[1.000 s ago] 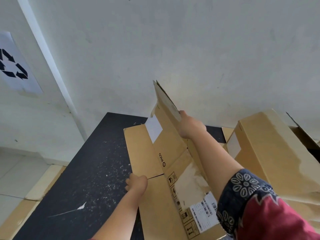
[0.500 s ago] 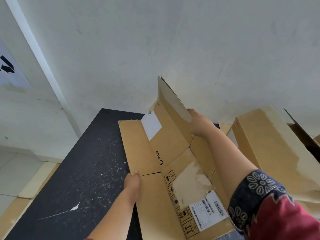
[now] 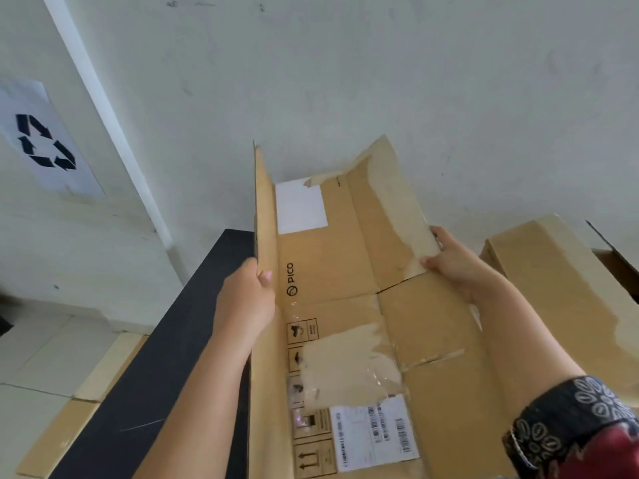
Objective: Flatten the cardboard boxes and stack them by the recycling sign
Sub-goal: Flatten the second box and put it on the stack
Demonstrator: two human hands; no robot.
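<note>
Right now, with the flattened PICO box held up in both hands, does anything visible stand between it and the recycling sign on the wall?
Nothing visible does. The left hand and right hand hold the PICO box over the black table. The recycling sign hangs on the wall to the left, with only bare wall and floor between.

Shipping label [image 3: 375, 433] print blurred (unreadable), second box [image 3: 567, 292] cut off right

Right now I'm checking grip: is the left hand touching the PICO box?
Touching. The head view shows the left hand gripping the PICO box's left edge.
</note>
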